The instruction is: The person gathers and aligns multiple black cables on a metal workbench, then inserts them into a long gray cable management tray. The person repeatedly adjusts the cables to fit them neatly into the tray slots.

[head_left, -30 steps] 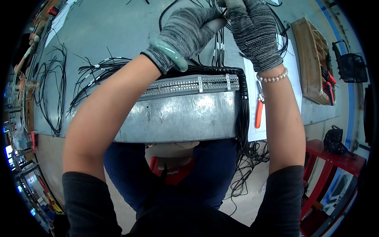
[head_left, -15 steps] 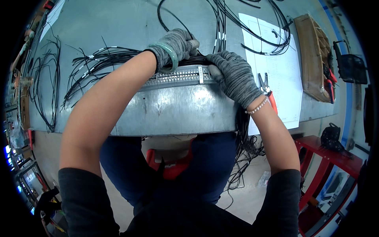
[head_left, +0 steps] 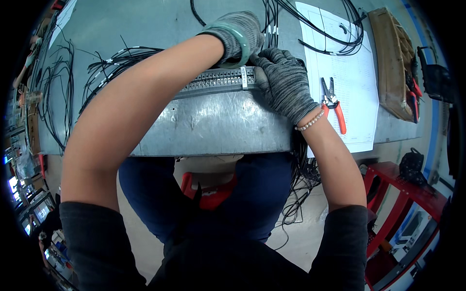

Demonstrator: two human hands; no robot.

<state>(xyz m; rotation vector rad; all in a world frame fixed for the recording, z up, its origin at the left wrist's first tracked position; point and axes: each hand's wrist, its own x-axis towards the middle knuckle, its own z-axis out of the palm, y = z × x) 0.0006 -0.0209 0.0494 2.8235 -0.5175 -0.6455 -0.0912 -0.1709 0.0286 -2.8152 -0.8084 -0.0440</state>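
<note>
A long grey terminal block strip with rows of metal screws lies along the near part of the metal table. My left hand, in a grey knit glove with a green bangle over the cuff, is past the strip's right part. Its fingers curl down beside the right fingertips; what they grip is hidden. My right hand, gloved too, bends over the strip's right end, with its fingers closed on black wires. To the left, a bundle of black wires with white sleeves fans out, partly behind my left forearm.
Red-handled wire strippers rest on a printed sheet at the right. Coiled black cables cross that sheet. Beyond it stands a wooden compartment box. More wires hang off the table's front edge, near a red metal stand.
My left hand has moved right and away from me, up to my right fingertips. The right hand stays at the strip's right end. The view has shifted slightly, showing the strippers more fully.
</note>
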